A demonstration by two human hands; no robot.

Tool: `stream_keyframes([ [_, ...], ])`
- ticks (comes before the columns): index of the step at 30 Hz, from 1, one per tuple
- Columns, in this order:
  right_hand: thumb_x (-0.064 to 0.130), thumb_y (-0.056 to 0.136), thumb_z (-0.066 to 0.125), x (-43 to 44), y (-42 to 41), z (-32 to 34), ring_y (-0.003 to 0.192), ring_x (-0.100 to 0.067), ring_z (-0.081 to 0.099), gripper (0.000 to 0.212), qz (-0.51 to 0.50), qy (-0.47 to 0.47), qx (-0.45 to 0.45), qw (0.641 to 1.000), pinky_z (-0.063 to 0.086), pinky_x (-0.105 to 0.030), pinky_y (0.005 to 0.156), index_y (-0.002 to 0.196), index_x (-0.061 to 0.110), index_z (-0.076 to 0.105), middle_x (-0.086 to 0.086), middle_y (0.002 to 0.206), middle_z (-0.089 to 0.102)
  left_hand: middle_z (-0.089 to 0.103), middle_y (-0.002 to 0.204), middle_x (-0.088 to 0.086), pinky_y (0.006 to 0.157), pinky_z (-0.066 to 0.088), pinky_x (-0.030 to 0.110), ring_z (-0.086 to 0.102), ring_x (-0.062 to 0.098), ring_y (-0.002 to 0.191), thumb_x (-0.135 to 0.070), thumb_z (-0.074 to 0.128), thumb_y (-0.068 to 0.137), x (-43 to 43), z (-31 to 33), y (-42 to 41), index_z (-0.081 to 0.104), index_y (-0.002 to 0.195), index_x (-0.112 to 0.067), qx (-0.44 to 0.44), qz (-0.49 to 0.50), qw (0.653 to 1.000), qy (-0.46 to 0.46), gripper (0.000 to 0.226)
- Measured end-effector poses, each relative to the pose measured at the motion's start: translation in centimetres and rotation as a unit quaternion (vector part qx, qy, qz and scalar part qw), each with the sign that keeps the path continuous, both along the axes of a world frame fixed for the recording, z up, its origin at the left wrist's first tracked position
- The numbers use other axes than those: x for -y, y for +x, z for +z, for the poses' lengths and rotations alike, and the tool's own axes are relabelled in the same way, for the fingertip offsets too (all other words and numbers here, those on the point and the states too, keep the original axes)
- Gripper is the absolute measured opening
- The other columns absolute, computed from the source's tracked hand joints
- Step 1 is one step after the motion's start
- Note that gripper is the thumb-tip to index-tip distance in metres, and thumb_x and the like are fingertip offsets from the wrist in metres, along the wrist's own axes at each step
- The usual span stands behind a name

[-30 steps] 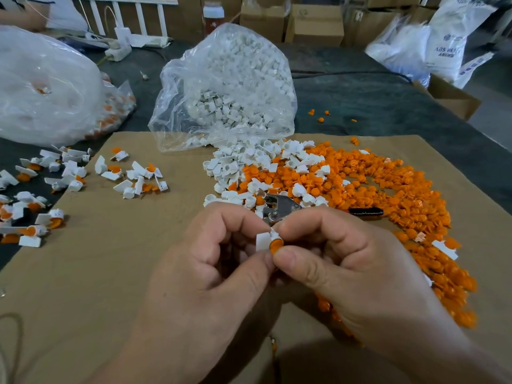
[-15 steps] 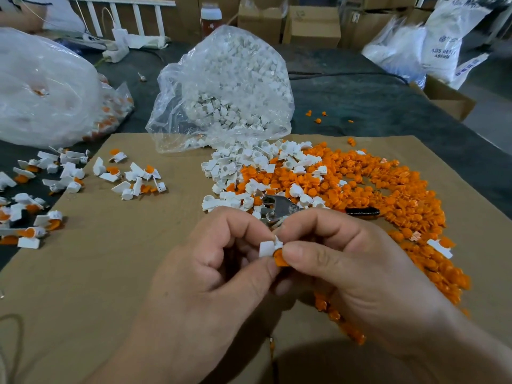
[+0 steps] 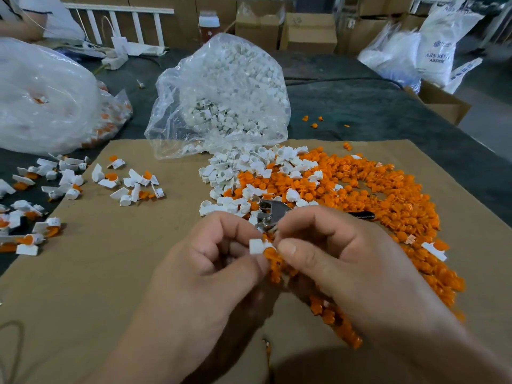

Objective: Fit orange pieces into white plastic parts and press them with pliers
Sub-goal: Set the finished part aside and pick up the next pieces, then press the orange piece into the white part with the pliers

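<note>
We pinch the white part [image 3: 256, 246] in left hand [image 3: 210, 261] fingertips, with right hand [image 3: 340, 261] pinching the orange piece [image 3: 270, 252] against it at centre. The pliers [image 3: 270, 214] lie at 12 o'clock (half buried). Risk: the piece seats crooked and pops out if our fingers slip.

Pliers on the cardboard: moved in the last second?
No. The pliers lie in the same place, at the near edge of the loose white parts, as before.

- Premises were an assembly workshop.
- Cardboard cartons [image 3: 308, 31] stood stacked along the back.
- A clear bulk bag [image 3: 243, 65] held white plastic parts [image 3: 213, 117]; printed sacks [image 3: 437, 51] sat beyond.
</note>
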State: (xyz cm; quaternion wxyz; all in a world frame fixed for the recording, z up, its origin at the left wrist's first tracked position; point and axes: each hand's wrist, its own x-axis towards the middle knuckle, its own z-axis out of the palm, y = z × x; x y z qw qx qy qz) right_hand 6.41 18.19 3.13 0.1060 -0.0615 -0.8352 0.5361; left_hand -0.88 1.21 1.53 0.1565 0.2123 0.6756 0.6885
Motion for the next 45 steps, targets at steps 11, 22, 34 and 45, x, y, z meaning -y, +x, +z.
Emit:
stream_keyframes([
  [11, 0.060, 0.083, 0.030, -4.1, -0.3, 0.8, 0.139, -0.009, 0.010, 0.075, 0.001, 0.474, 0.212, 0.854, 0.015, -0.033, 0.115, 0.149, 0.041, 0.000, 0.018, 0.153, 0.012, 0.061, 0.063, 0.009, 0.038, 0.041, 0.021, 0.052, 0.013, 0.046, -0.010, 0.072, 0.064, 0.9, 0.1, -1.9, 0.073, 0.076, -0.019, 0.146, 0.024, 0.985, 0.084, 0.015],
  [22, 0.070, 0.078, 0.028, -3.8, -1.2, -0.1, 0.125, -0.012, 0.027, 0.073, -0.011, 0.511, 0.174, 0.842, 0.028, -0.037, 0.103, 0.144, 0.041, 0.019, 0.019, 0.137, 0.041, 0.062, 0.064, 0.009, 0.039, 0.042, 0.021, 0.054, 0.012, 0.048, -0.013, 0.073, 0.065, 0.6, -0.6, -1.9, 0.073, 0.077, -0.021, 0.149, 0.012, 0.986, 0.072, 0.015],
  [34, 0.055, 0.087, 0.035, -2.8, -1.0, 0.9, 0.090, -0.016, 0.049, 0.045, -0.114, 0.456, 0.051, 0.881, 0.034, -0.030, 0.069, 0.120, 0.027, 0.047, 0.006, 0.098, 0.058, 0.063, 0.064, 0.009, 0.037, 0.041, 0.021, 0.054, 0.012, 0.046, -0.010, 0.072, 0.063, 0.9, 0.1, -2.1, 0.073, 0.076, -0.020, 0.142, 0.033, 0.985, 0.096, 0.016],
  [45, 0.051, 0.079, 0.051, -1.6, 0.2, 1.4, 0.096, -0.011, 0.050, 0.041, -0.021, 0.429, 0.017, 0.903, 0.045, -0.030, 0.075, 0.117, 0.035, 0.052, 0.016, 0.102, 0.056, 0.061, 0.064, 0.007, 0.042, 0.044, 0.022, 0.056, 0.014, 0.050, -0.026, 0.078, 0.058, 1.1, 0.5, -1.6, 0.071, 0.077, -0.024, 0.036, 0.021, 0.989, 0.141, 0.020],
])
